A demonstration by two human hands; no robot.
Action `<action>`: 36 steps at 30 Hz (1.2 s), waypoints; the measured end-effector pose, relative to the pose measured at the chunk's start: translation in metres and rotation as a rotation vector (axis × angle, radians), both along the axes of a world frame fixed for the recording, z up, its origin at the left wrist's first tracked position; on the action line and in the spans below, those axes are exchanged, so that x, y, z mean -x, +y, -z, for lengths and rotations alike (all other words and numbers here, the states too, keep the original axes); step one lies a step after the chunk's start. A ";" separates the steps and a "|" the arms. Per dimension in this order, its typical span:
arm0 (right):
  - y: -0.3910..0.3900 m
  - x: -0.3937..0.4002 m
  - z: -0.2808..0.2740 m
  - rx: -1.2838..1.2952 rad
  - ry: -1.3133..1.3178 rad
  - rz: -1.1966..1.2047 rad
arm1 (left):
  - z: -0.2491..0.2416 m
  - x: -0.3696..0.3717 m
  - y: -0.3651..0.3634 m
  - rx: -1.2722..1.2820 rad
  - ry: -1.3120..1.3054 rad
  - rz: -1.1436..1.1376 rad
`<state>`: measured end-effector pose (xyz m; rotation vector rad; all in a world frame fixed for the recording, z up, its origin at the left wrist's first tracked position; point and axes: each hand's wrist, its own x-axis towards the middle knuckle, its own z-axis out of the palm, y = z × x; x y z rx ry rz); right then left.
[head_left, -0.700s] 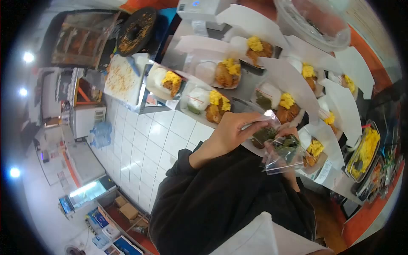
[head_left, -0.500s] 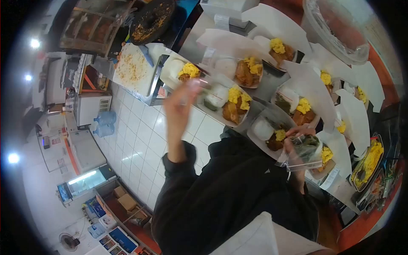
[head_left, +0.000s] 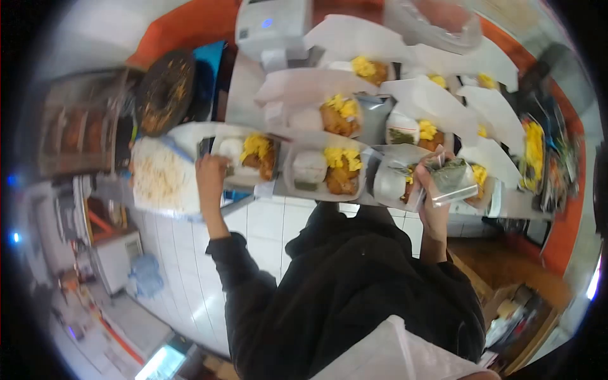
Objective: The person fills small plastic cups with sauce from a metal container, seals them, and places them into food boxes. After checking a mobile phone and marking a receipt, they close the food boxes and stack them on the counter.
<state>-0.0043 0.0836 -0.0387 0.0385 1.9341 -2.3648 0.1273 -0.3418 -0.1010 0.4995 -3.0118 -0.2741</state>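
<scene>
My left hand is at the left edge of the leftmost open food box, its fingers closed over something small that I cannot make out. In that box lie white rice, yellow egg and a browned piece of food. My right hand grips a clear plastic bag with dark green contents, over the boxes at the right. Between my hands stands another open box with rice, egg, browned food and a small green packet.
More open white boxes with food stand behind. At the left are a tray with crumbs and a dark round pan. A white device, a clear plastic-lined container and a tray of yellow egg are farther out.
The view has turned and shifted. My left hand has moved from over the near boxes to the leftmost box's left edge. My right hand still holds the plastic bag.
</scene>
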 end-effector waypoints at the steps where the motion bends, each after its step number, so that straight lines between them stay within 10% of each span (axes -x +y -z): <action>1: 0.002 0.002 -0.002 -0.012 0.016 0.043 | 0.002 0.004 -0.003 0.077 -0.194 -0.023; 7: 0.015 0.029 -0.009 0.003 0.065 0.129 | 0.026 -0.002 -0.019 0.168 -0.353 -0.092; 9: 0.020 0.051 -0.013 -0.157 0.193 0.011 | 0.021 0.000 0.004 0.121 0.156 -0.188; 13: 0.043 0.124 -0.053 -0.206 0.187 -0.114 | -0.005 0.007 0.052 0.160 0.143 -0.241; 18: 0.063 0.271 -0.147 -0.478 0.597 0.261 | 0.100 -0.056 0.052 0.180 0.348 -0.355; 20: 0.033 0.317 -0.147 0.038 0.742 0.315 | 0.089 -0.047 0.110 0.095 0.433 -0.415; 22: 0.026 0.386 -0.107 -0.397 1.083 0.538 | 0.074 -0.036 0.175 0.013 0.525 -0.480; 24: 0.030 0.431 -0.057 -1.246 0.869 0.009 | 0.061 -0.027 0.222 0.007 0.469 -0.435; 28: 0.038 0.414 -0.019 -1.508 1.001 0.268 | 0.032 -0.033 0.269 0.021 0.433 -0.428; 30: 0.067 0.403 -0.060 -0.997 1.946 0.172 | 0.016 -0.041 0.279 0.055 0.383 -0.475; 31: 0.086 0.384 -0.078 -1.000 1.939 0.186 | 0.019 -0.048 0.275 0.079 0.392 -0.463; 33: 0.130 0.324 -0.109 -0.763 1.119 -0.202 | 0.001 -0.038 0.287 0.037 0.453 -0.409; 36: 0.227 0.248 -0.121 -0.785 0.998 -0.337 | 0.005 -0.014 0.304 -0.044 0.533 -0.313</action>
